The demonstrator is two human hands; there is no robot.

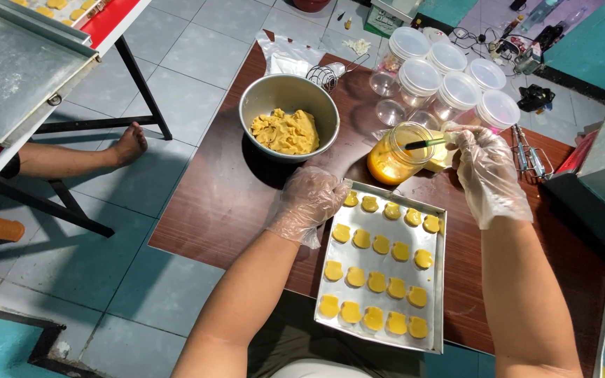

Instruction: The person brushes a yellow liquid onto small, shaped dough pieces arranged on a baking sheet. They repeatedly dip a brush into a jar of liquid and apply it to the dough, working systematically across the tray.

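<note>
Right hand (pixel 486 168), fingers closed on a brush (pixel 425 143), dips it into the jar (pixel 395 155) behind the tray (pixel 330 269). Left hand (pixel 311 199), fingers curled and empty, touches the tray's far-left corner.

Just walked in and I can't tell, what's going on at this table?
A person in thin plastic gloves works over a baking tray of small yellow dough pieces. The right hand dips a green-handled brush into a jar of yellow liquid. The left hand rests at the tray's top left corner. A metal bowl of dough and lidded clear jars stand beyond.
</note>
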